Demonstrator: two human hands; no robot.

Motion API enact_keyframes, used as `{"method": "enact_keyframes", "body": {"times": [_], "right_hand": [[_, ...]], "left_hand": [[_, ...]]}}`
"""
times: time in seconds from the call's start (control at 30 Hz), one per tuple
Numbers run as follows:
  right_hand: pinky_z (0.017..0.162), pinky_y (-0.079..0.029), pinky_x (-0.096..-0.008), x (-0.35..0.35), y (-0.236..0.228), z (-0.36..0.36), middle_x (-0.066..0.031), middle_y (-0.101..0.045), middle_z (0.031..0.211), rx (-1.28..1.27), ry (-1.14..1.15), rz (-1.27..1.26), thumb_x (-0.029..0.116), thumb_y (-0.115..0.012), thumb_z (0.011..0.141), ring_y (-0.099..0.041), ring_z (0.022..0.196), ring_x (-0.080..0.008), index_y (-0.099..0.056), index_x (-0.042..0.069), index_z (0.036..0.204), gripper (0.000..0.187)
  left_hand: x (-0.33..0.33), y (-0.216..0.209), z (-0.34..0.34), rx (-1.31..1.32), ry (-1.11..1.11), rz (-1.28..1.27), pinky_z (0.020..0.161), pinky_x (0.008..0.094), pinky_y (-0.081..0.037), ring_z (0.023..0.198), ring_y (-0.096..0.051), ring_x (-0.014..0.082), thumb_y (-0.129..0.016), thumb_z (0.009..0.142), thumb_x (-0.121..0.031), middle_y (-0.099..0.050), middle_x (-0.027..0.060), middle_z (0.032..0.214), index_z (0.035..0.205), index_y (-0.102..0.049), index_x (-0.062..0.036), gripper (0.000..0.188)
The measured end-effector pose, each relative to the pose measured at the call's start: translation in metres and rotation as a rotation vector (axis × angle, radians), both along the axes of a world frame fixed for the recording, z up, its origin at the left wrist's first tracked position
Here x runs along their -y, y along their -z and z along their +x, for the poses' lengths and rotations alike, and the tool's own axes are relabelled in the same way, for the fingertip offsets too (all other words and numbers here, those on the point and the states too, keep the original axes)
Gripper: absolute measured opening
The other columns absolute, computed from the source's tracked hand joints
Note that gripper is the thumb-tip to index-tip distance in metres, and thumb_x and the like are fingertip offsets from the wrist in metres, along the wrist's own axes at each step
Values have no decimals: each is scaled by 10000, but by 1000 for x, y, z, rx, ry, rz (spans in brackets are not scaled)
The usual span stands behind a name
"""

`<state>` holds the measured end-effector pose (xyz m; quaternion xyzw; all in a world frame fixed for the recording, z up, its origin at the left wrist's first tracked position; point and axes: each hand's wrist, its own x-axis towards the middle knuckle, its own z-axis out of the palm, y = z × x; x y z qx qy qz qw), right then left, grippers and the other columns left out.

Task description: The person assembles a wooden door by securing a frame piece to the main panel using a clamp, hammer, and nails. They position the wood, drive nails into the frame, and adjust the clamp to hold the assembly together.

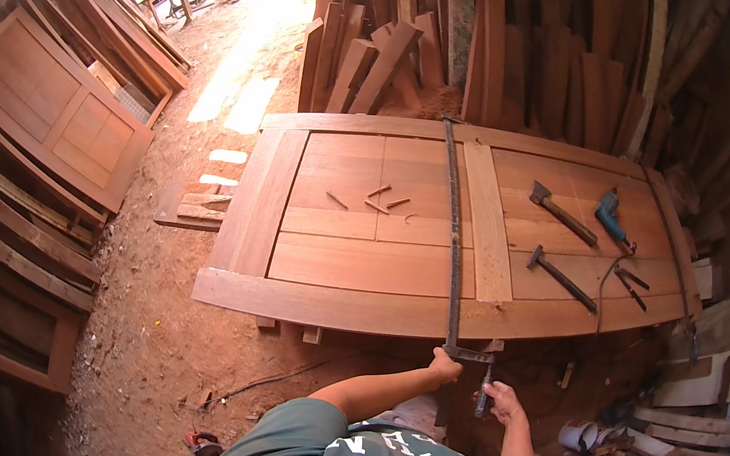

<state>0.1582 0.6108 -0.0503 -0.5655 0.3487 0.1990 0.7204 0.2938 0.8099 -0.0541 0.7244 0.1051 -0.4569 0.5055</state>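
Head view: both hands on a long clamp across a wooden door

Head camera looks down on a wooden panel door lying flat on supports over the dirt floor. A long dark bar clamp spans it from far edge to near edge. The left hand is closed around the clamp's near end at the door's edge. The right hand grips the clamp's screw handle just below. Two hammers and a blue drill lie on the door's right side.

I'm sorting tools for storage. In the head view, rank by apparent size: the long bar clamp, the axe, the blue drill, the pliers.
1. Bar clamp, spanning the door.
2. Axe.
3. Blue drill.
4. Pliers.
Drill and pliers look close; unsure.
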Motion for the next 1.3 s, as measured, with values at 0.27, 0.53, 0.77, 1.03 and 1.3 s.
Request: {"method": "enact_keyframes", "body": {"times": [0.27,0.53,0.77,1.03,1.3], "right_hand": [[609,-473,-367,-25,-13,17,-41,-592,767,-48,-253,-874,226,-859,761,-541,683,-154,-583,38,846,345],[719,-556,-362,-15,-14,9,-149,-705,880,-36,45,1,180,-756,882,-688,859,-189,-643,26,1023,238],[717,-552,-367,-9,-23,10,-144,-680,923,-9,-160,-553,131,-823,794,-663,790,-211,-583,28,992,328],[667,-499,-362,-80,-106,36,-56,-563,740,198,-193,-864,207,-842,669,-540,692,-173,-534,23,862,408],[750,-505,-341,-183,-179,93,-70,-642,864,433,-342,-529,218,-788,804,-578,796,-160,-632,-12,1046,368]], "left_hand": [[-1,-3,1,-13,-9,-8,734,419,-544,787,-693,287,-617,873,-171,-665,188,850,1313,-250,54,615],[-4,-2,-2,-13,-18,-39,719,425,-542,753,-684,287,-636,870,-178,-654,182,847,1297,-262,45,611],[-3,-6,-1,-41,-39,-26,721,426,-545,761,-691,292,-651,865,-172,-664,186,864,1303,-256,50,630],[-28,-15,-8,146,-56,148,893,455,-552,1009,-699,389,-749,863,-304,-671,292,1076,1333,-250,77,784],[-97,-44,3,276,-229,-9,932,489,-526,1122,-655,465,-676,921,-503,-666,329,1155,1286,-412,52,714]]}}
